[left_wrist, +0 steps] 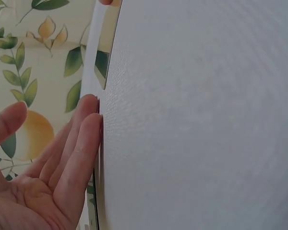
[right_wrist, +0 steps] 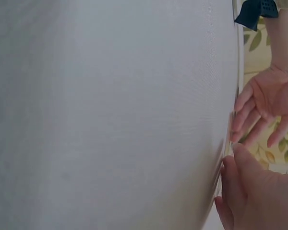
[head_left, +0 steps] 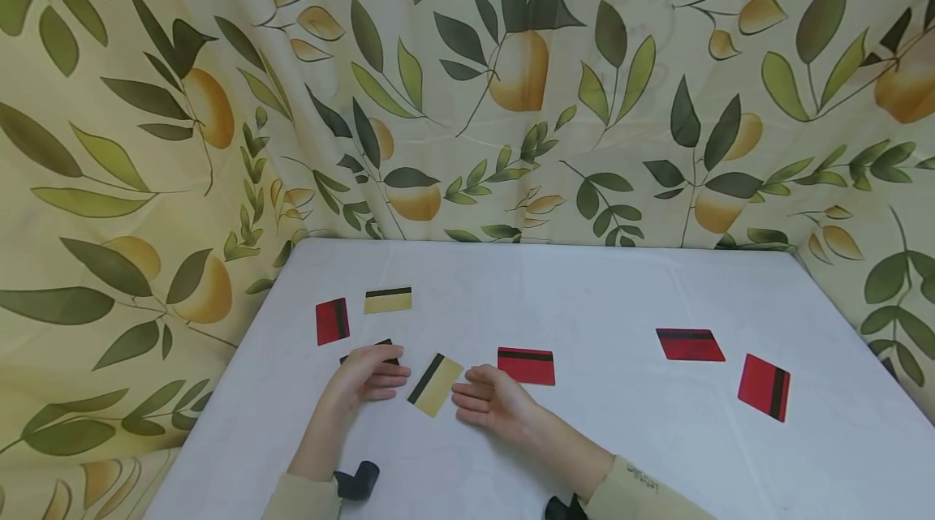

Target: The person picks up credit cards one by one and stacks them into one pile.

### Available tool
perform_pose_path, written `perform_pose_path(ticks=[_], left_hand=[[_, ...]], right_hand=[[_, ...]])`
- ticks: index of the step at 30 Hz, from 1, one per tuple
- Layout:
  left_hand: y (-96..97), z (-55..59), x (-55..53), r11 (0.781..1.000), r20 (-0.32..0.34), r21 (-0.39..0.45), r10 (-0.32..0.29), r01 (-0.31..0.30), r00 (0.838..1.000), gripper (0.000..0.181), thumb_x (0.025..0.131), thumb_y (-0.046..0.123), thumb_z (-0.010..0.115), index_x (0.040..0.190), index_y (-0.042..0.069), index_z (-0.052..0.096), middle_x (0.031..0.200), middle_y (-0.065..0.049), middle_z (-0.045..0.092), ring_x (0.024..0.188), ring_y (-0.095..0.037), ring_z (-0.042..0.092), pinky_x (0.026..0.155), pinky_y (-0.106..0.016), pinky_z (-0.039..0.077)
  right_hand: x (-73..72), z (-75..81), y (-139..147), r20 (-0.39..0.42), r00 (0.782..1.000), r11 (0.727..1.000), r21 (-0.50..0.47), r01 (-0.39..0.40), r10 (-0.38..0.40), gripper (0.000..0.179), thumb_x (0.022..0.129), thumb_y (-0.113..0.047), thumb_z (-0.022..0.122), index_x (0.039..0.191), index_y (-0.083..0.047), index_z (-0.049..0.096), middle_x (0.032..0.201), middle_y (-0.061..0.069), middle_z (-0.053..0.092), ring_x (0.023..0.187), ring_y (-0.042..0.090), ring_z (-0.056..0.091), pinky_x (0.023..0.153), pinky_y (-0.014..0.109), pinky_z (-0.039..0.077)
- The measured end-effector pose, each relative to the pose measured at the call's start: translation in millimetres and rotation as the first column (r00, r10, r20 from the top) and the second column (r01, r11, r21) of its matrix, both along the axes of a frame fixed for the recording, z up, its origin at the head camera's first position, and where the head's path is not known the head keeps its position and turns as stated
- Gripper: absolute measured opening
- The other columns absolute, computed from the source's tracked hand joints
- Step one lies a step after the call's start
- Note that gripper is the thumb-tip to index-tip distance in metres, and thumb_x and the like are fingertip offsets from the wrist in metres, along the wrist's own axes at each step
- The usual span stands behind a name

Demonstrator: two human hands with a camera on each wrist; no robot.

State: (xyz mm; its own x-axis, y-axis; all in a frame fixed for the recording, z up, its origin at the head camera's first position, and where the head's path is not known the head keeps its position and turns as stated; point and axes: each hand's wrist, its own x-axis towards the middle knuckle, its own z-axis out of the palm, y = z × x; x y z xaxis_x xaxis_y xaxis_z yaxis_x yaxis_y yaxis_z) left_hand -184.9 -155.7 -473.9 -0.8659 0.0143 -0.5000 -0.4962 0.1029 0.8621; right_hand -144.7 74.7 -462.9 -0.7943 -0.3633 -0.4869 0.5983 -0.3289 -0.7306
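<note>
A gold card [head_left: 441, 392] with a black stripe lies tilted on the white table between the two hands. My left hand [head_left: 359, 378] is left of it, fingers extended and holding nothing. Beneath that hand a card [head_left: 388, 343] is mostly covered; a dark stripe shows. My right hand [head_left: 504, 406] is on the other side of the gold card, palm turned inward, fingertips close to the card's edge. In the left wrist view the left fingers [left_wrist: 79, 163] stretch along the tabletop. The right wrist view shows both hands near each other at the table surface, neither gripping anything visible.
A red card [head_left: 526, 372] lies just behind the right hand. Farther left are another red card [head_left: 325, 324] and a gold card [head_left: 387, 304]. Two red cards, one slanted [head_left: 687, 348] and one nearer [head_left: 756, 390], lie at the right. A leaf-patterned curtain [head_left: 467, 139] borders the table.
</note>
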Motion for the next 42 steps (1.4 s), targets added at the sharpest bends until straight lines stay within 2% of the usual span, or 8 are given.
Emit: perform_pose_path(ticks=[8,12,19,27,35,42], left_hand=[[0.9,-1.7,1.0,0.999,0.004,0.034,-0.034,0.034,0.999,0.049,0.084,0.033,0.062,0.118,-0.001,0.051,0.089,-0.015,0.069,0.080,-0.025,0.068,0.069,-0.039,0.056],[1.6,-1.8,1.5,0.998,-0.001,0.045,-0.039,0.040,0.999,0.049,0.084,0.034,0.063,0.117,0.000,0.052,0.089,-0.015,0.069,0.081,-0.026,0.068,0.069,-0.040,0.056],[2.7,-3.4,2.1,0.997,-0.006,0.061,-0.057,0.057,0.998,0.050,0.084,0.036,0.063,0.117,0.000,0.052,0.091,-0.016,0.069,0.083,-0.027,0.068,0.070,-0.041,0.056],[1.0,-7.8,2.1,0.995,-0.009,0.078,-0.059,0.059,0.998,0.047,0.085,0.033,0.060,0.117,-0.001,0.056,0.090,-0.016,0.069,0.081,-0.025,0.068,0.070,-0.039,0.056],[0.6,-7.5,4.2,0.985,-0.011,0.154,-0.075,0.075,0.997,0.044,0.089,0.027,0.055,0.117,-0.007,0.055,0.093,-0.017,0.068,0.082,-0.025,0.067,0.074,-0.040,0.055],[1.4,-4.8,6.5,0.974,-0.006,0.213,-0.074,0.074,0.997,0.044,0.090,0.025,0.053,0.118,-0.009,0.052,0.097,-0.020,0.066,0.084,-0.027,0.067,0.077,-0.041,0.054]], right_hand=[[-2.1,-1.4,-2,0.027,1.000,1.000,-0.018,0.009,-0.009,0.055,0.096,-0.024,0.039,0.135,0.012,0.024,0.133,0.033,0.037,0.120,0.040,0.045,0.099,0.048,0.038],[-3.4,-2.0,-2,0.036,0.999,1.000,-0.020,0.016,-0.015,0.055,0.095,-0.024,0.040,0.135,0.011,0.026,0.133,0.033,0.039,0.118,0.039,0.047,0.098,0.049,0.039],[-5.1,-2.0,-1,0.033,0.999,0.999,-0.032,-0.001,0.002,0.057,0.095,-0.024,0.038,0.136,0.012,0.023,0.135,0.034,0.034,0.122,0.041,0.042,0.098,0.051,0.037],[-7.5,-2.0,-1,0.073,0.997,0.999,-0.053,0.013,-0.009,0.057,0.095,-0.024,0.039,0.136,0.011,0.024,0.133,0.032,0.039,0.119,0.039,0.046,0.099,0.050,0.037],[-9.7,-3.7,-2,0.054,0.999,0.999,-0.045,0.005,-0.003,0.055,0.096,-0.025,0.038,0.137,0.009,0.027,0.133,0.032,0.037,0.118,0.039,0.047,0.100,0.048,0.037],[-11.1,-3.3,-4,0.052,0.998,0.999,-0.016,0.038,-0.037,0.048,0.095,-0.021,0.041,0.132,0.009,0.035,0.123,0.028,0.046,0.108,0.034,0.055,0.096,0.046,0.041]])
